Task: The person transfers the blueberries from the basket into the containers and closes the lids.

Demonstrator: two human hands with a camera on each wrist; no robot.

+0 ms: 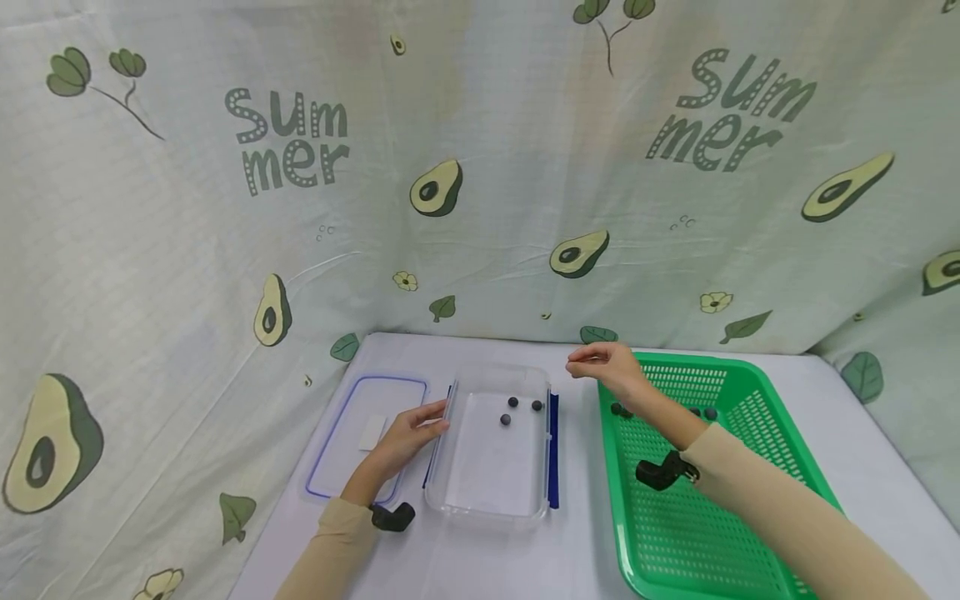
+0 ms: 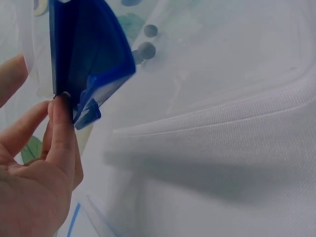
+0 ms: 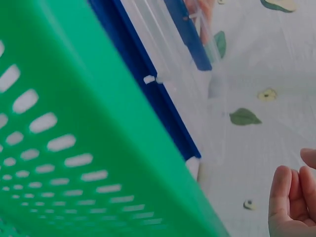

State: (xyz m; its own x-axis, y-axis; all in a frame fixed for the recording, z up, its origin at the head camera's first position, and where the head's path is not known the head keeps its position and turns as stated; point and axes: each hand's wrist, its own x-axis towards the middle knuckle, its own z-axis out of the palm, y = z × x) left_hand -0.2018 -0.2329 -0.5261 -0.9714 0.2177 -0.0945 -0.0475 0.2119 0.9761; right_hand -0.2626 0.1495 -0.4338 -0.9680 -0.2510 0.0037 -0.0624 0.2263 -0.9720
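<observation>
Head view: left hand [image 1: 408, 435] grips clear container [image 1: 487, 510] (probably light, stiff; hold its walls); what right hand [image 1: 611, 367] holds, I cannot tell.

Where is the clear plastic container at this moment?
In the head view, the clear plastic container sits low centre on the white table, between the blue-edged lid on its left and the green basket on its right.

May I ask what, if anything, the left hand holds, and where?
The left hand grips the clear rectangular plastic box by its left side, at the blue flap.
</observation>
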